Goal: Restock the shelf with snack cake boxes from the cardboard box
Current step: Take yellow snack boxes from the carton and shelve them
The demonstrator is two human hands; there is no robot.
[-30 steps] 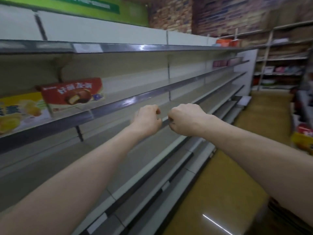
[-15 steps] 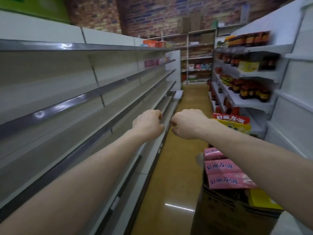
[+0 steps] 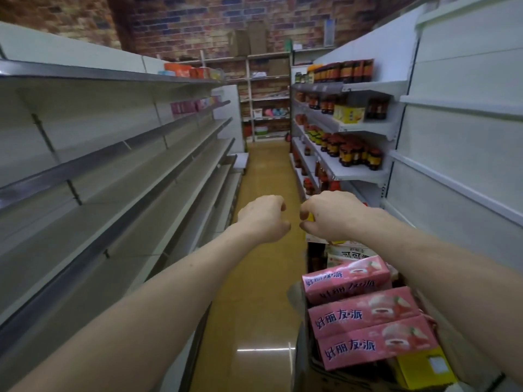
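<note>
Above aisle floor [image 3: 263,176], both hands [image 3: 264,219] [image 3: 329,216] outstretched, fingers curled.

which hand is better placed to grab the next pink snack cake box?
Probably the right hand. It holds nothing and is above the pink snack cake boxes stacked in the cardboard box at lower right. The left hand, also holding nothing, is over the aisle floor, nearer the shelf.
</note>
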